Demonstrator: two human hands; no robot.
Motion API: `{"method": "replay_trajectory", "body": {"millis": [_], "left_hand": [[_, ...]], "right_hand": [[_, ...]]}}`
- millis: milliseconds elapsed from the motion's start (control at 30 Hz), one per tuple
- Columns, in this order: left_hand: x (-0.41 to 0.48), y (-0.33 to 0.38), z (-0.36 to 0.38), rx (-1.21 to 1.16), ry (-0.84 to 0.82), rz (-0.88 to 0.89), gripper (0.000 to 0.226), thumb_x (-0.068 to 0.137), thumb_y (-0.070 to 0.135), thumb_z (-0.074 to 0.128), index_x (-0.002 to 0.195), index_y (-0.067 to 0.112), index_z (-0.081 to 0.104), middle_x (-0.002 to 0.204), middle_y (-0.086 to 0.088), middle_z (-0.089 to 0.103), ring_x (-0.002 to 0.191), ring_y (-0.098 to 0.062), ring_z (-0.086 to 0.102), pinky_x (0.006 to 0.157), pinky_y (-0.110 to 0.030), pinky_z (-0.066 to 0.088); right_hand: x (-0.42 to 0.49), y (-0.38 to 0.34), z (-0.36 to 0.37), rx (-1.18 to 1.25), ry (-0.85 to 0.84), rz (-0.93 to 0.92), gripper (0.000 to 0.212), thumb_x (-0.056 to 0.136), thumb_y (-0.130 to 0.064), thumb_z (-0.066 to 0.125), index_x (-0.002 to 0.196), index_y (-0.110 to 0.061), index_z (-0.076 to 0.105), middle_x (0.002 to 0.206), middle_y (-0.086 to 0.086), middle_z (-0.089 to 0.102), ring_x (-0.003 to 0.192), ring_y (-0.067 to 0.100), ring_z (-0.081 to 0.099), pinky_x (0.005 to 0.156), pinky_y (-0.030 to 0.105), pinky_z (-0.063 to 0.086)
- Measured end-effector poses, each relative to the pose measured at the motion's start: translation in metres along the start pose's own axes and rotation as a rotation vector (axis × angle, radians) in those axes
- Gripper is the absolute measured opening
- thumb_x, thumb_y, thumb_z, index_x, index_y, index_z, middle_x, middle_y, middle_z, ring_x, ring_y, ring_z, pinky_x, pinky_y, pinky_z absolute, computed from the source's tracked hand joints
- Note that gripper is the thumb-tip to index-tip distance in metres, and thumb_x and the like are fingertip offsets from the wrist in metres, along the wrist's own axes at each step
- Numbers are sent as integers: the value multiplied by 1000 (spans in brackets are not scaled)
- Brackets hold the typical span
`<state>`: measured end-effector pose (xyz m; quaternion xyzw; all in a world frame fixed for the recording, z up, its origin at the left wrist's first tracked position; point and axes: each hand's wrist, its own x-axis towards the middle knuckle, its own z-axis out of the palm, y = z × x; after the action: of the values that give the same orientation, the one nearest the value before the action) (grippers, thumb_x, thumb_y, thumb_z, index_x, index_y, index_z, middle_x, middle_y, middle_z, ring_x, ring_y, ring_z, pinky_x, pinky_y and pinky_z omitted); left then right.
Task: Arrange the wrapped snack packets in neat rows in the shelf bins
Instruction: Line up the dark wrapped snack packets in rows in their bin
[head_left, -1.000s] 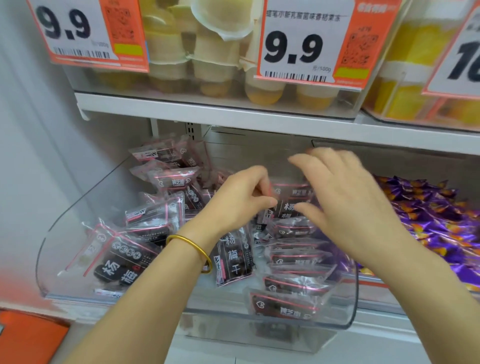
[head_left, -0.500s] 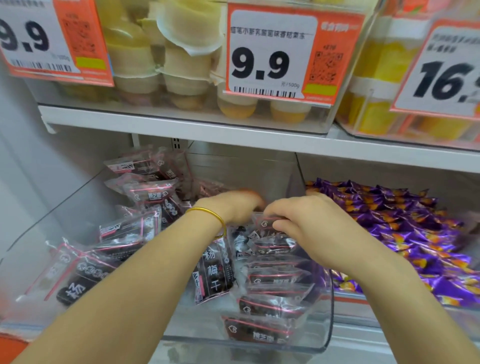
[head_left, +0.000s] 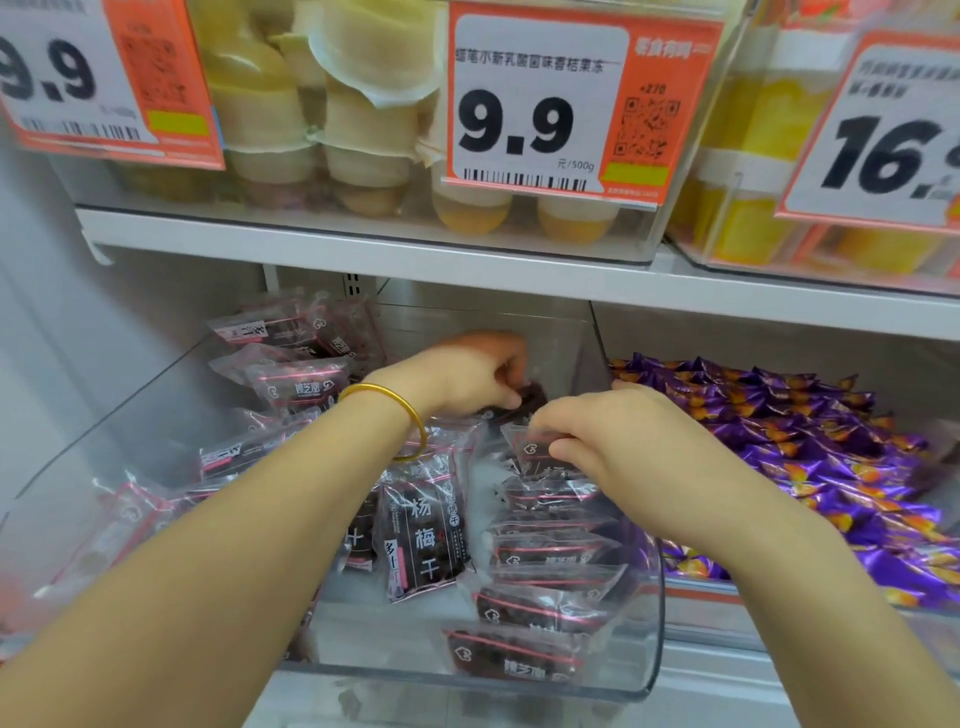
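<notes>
Inside the clear bin (head_left: 655, 623), the left hand (head_left: 467, 374) grips a dark packet (head_left: 534, 397) at the back; the right hand (head_left: 618, 441) pinches a second packet (head_left: 524, 448) just in front.

head cam | faces fwd+down | close on shelf bin (head_left: 384, 644) | 1 view

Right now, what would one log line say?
left hand: grips dark packet | right hand: pinches rear row packet | loose packets: unsorted
</notes>
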<state>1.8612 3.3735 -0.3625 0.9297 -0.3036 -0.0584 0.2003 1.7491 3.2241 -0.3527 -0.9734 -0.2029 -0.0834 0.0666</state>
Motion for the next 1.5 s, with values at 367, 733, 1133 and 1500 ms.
{"method": "replay_trajectory", "body": {"millis": [367, 733, 1133, 1500], "left_hand": [[-14, -3, 4, -267, 122, 49, 13, 93, 18, 54, 94, 14, 42, 71, 5, 42, 58, -9, 36, 47, -12, 31], [-22, -11, 13, -373, 130, -82, 23, 93, 31, 54, 108, 18, 40, 101, -8, 60, 85, -22, 58, 74, -32, 47], [-26, -15, 11, -298, 213, -53, 43, 79, 13, 72, 117, 22, 55, 99, 2, 61, 92, -15, 59, 80, -24, 48], [-26, -5, 25, -659, 144, 11, 10, 86, 11, 65, 87, 21, 60, 91, 2, 66, 83, -6, 61, 78, -19, 48]], "right_hand": [[0, 0, 0, 48, -22, 34, 21, 98, -28, 44, 114, -33, 57, 106, -8, 66, 100, 21, 53, 93, 30, 37], [0, 1, -1, 73, -37, 49, 22, 96, -28, 46, 113, -37, 58, 108, -11, 64, 102, 19, 50, 89, 29, 36], [-1, -5, -6, 127, -28, 71, 11, 93, -33, 52, 101, -27, 47, 95, -5, 64, 94, 22, 53, 84, 37, 45], [9, -9, -6, -85, 38, 108, 17, 87, -34, 61, 102, -26, 59, 106, -4, 50, 96, 21, 54, 82, 31, 36]]}}
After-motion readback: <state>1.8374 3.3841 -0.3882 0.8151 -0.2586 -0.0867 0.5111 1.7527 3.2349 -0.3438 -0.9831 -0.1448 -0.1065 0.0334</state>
